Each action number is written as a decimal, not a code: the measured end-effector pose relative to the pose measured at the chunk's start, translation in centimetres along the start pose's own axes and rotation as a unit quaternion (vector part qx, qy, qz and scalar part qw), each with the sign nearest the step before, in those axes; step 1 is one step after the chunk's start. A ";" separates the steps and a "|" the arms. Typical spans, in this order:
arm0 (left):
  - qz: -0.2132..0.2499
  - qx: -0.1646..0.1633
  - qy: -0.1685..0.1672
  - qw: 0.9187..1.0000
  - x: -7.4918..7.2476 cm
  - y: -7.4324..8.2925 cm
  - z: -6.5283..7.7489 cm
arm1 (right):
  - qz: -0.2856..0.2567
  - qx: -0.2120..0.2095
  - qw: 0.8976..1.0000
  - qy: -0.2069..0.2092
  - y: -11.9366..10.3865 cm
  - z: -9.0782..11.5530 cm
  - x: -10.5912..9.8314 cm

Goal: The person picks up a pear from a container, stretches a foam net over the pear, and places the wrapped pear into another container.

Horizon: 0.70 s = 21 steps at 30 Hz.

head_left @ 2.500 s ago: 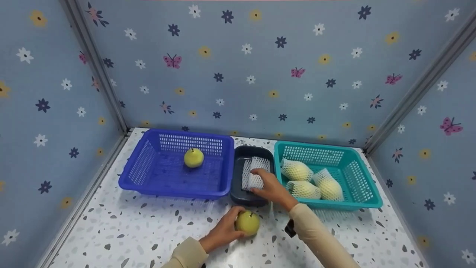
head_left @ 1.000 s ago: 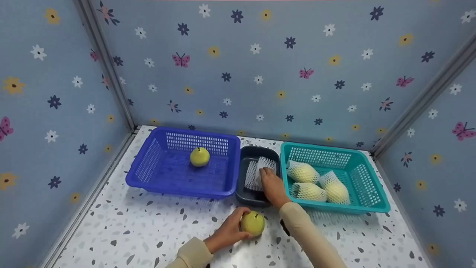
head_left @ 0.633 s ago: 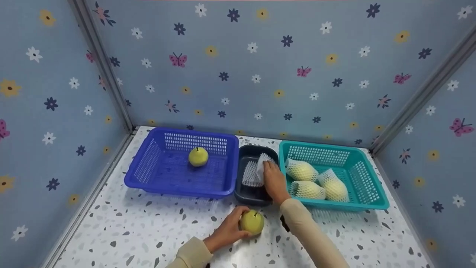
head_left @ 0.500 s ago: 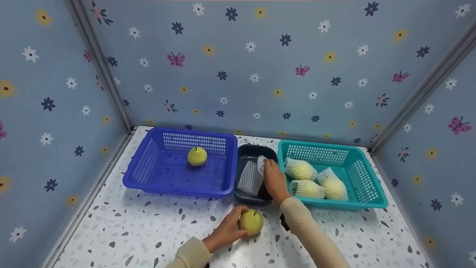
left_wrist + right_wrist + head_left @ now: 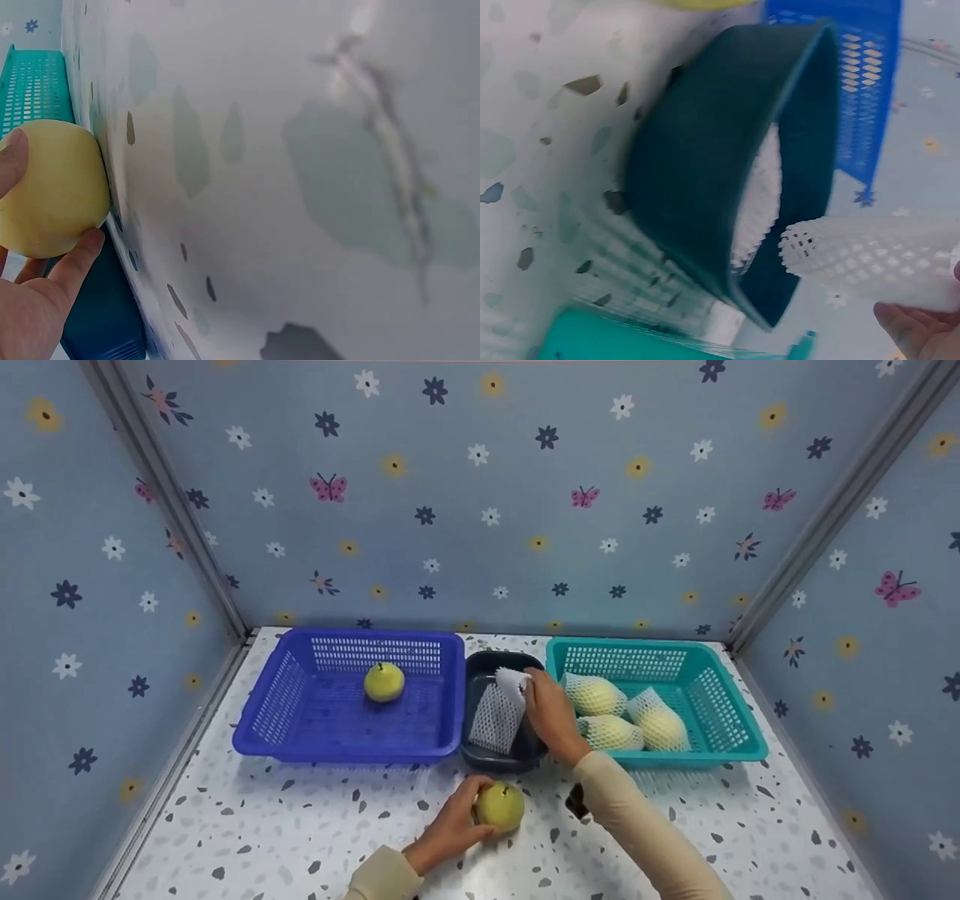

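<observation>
The left hand curls its fingers round a smooth, yellow-green, rounded pear, apparently resting on a white, stone-flecked tabletop. At the pear's 12 o'clock, the right hand pinches a white, tubular foam-mesh sleeve over a dark, round-cornered plastic tub containing a flat mesh sleeve. At 10 o'clock, a blue perforated plastic basket holds one bare pear; at 2 o'clock, a teal one holds three netted pears. Flower-printed blue panels surround the surface.
</observation>
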<state>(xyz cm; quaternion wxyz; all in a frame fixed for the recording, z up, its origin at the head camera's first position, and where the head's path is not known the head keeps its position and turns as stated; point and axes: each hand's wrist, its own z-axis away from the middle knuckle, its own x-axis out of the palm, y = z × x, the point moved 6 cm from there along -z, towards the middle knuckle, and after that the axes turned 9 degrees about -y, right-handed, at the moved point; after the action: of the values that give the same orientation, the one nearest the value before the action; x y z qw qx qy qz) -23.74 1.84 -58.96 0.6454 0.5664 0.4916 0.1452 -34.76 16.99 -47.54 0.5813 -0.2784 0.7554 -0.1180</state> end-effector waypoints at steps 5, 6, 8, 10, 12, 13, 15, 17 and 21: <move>0.000 0.001 -0.002 1.000 0.1 -0.1 0.2 | -0.049 -0.006 0.999 -0.004 -0.5 0.8 -1.6; -0.003 0.003 -0.001 1.000 0.1 -0.1 0.2 | -0.057 -0.013 0.998 -0.002 -0.6 1.0 -2.0; -0.009 0.007 -0.003 1.000 0.1 -0.1 0.1 | -0.070 -0.027 0.997 0.006 -0.8 1.4 -2.7; -0.014 0.011 -0.004 1.000 0.1 0.0 0.0 | -0.089 -0.036 0.995 0.009 -0.9 1.9 -3.5; -0.016 0.014 -0.004 1.000 0.1 0.0 -0.1 | -0.108 -0.037 0.993 0.007 -0.9 2.3 -4.2; -0.016 0.014 -0.004 1.000 0.1 0.0 -0.1 | -0.117 -0.038 0.992 0.006 -0.9 2.6 -4.6; -0.013 0.013 -0.003 1.000 0.1 0.0 -0.1 | -0.132 -0.042 0.990 0.006 -1.0 3.1 -5.3; -0.011 0.011 -0.003 1.000 0.1 0.1 -0.2 | -0.139 -0.047 0.989 0.010 -1.2 3.5 -5.9; -0.017 0.009 0.001 1.000 0.0 0.2 -0.2 | -0.136 -0.061 0.989 0.019 -1.4 4.3 -6.9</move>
<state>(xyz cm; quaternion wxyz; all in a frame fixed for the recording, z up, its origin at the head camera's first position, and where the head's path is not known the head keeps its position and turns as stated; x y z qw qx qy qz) -23.86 2.04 -58.81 0.6421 0.5637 0.5029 0.1304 -29.17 20.28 -42.49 0.5276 -0.4113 0.7270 -0.1548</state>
